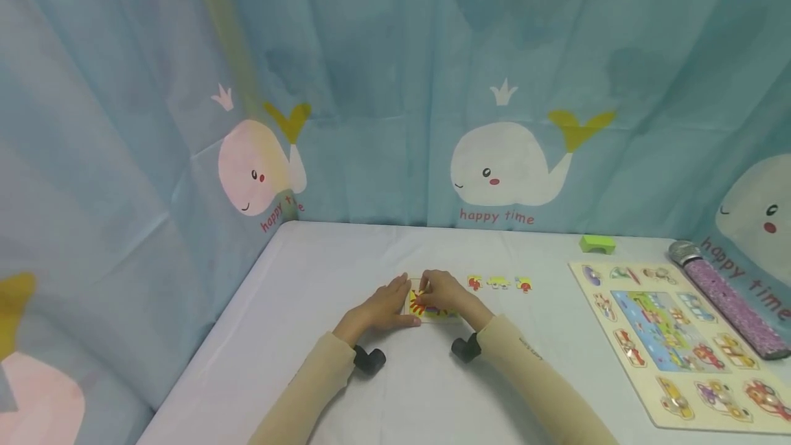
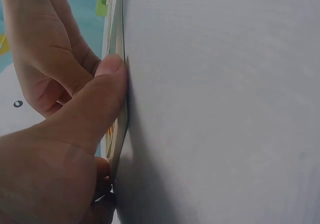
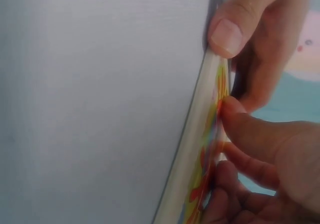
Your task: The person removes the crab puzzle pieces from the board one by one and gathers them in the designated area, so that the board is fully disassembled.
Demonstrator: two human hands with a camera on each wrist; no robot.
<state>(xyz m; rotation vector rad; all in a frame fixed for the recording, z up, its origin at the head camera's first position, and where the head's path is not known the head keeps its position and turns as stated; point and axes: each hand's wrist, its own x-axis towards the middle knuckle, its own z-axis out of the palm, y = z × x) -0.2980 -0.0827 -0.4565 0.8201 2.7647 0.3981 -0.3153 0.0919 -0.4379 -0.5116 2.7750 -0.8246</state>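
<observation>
A small puzzle board (image 1: 437,321) with a pale wooden rim and a yellow, red and blue picture lies on the white table. My left hand (image 1: 384,306) holds its left side, fingers along the left edge and thumb (image 2: 111,71) against the front edge near the corner. Over the picture, my right hand (image 1: 446,291) pinches a small puzzle piece between thumb and curled fingers; most of the piece is hidden by them. In the right wrist view the right thumb (image 3: 240,121) is right at the picture surface. Three loose puzzle pieces (image 1: 498,283) lie in a row right of the board.
At the right lies a large wooden knob puzzle (image 1: 624,307) with vehicle pieces. Beside it is a pink glittery microphone (image 1: 729,294). A green arch block (image 1: 597,245) stands near the back edge. A blue whale-print curtain (image 1: 383,88) hangs behind and left of the table.
</observation>
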